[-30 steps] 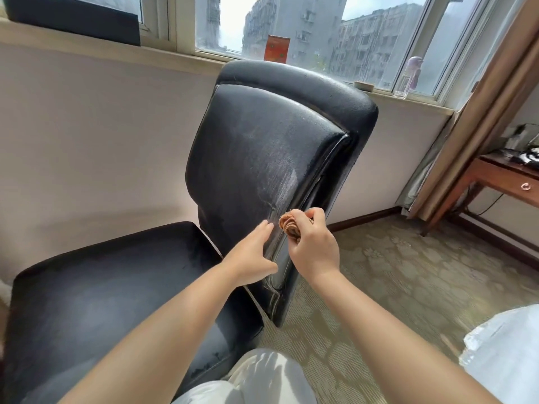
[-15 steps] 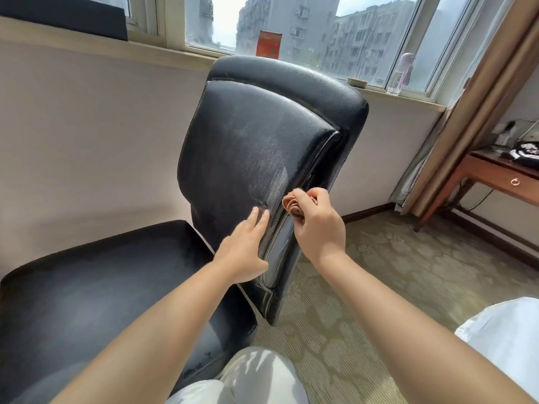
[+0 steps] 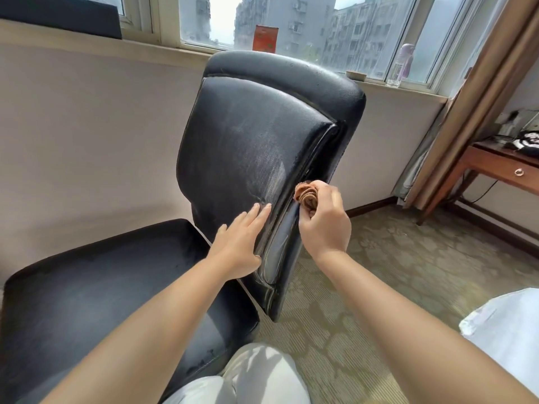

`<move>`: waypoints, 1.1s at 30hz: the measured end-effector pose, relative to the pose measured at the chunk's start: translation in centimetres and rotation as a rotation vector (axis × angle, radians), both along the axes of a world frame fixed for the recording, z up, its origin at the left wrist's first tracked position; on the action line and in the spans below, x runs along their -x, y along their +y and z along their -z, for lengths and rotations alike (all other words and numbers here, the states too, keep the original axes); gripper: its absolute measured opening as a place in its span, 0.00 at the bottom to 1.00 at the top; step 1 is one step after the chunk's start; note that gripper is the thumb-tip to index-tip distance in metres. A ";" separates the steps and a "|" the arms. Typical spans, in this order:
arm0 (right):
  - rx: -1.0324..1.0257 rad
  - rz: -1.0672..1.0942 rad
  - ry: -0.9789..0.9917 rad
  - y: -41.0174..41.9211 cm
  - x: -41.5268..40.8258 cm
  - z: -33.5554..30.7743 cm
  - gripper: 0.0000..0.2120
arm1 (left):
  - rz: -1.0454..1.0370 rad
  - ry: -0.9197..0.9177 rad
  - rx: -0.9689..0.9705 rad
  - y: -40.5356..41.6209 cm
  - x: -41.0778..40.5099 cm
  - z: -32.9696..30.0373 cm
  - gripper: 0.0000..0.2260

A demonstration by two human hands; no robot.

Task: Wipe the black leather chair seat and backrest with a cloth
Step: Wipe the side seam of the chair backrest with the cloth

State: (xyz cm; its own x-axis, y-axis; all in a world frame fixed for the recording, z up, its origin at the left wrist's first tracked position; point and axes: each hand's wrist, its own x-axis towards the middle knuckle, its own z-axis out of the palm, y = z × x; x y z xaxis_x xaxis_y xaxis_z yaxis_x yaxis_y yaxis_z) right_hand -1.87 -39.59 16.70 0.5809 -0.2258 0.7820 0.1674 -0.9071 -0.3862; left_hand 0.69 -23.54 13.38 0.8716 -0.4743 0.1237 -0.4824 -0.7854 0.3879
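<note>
The right hand (image 3: 323, 225) pinches a bunched brown cloth (image 3: 306, 195) against the backrest (image 3: 256, 141) right edge. The left hand (image 3: 239, 243) lies flat, fingers together, on the backrest.

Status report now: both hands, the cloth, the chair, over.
Left hand open, flat on backrest. Right hand shut on brown cloth, pressed at backrest's side seam. Seat bare. Nothing in the way.
</note>
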 end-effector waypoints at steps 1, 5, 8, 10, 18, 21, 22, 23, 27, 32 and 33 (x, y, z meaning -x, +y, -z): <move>0.020 0.003 0.016 0.3 -0.2 0.1 0.18 | 0.007 -0.018 0.013 -0.1 0.1 -0.1 0.47; 0.000 0.006 0.072 1.3 -0.4 1.6 0.18 | 0.018 -0.039 0.065 -0.6 0.2 0.0 0.47; 0.033 -0.017 0.068 1.6 -0.4 3.5 0.19 | 0.011 -0.026 0.081 -0.9 0.2 0.0 0.47; 0.049 -0.026 0.081 1.7 -0.3 4.7 0.20 | 0.010 -0.039 0.089 -0.9 0.1 0.1 0.47; 0.147 -0.035 0.039 0.4 0.4 3.5 0.20 | 0.015 0.050 0.162 -0.9 0.6 -0.8 0.46; 0.120 -0.002 -0.009 0.3 -0.3 1.7 0.19 | 0.016 0.093 0.195 -0.8 0.5 -1.0 0.46; 0.113 -0.004 -0.002 0.3 -0.5 1.7 0.19 | 0.019 0.097 0.201 -0.7 0.5 -1.0 0.46; 0.100 -0.012 0.011 0.4 -0.5 1.8 0.18 | 0.024 0.102 0.211 -0.7 0.5 -1.0 0.46; 0.162 -0.050 0.088 0.5 0.1 3.4 0.16 | 0.036 0.112 0.230 -0.6 0.5 -1.1 0.45; 0.288 0.027 0.026 -0.7 0.7 1.2 0.17 | 0.029 0.163 0.276 -0.7 0.8 -1.3 0.45; 0.288 0.060 -0.018 -1.1 0.7 0.5 0.18 | 0.027 0.173 0.290 -0.8 1.0 -1.3 0.45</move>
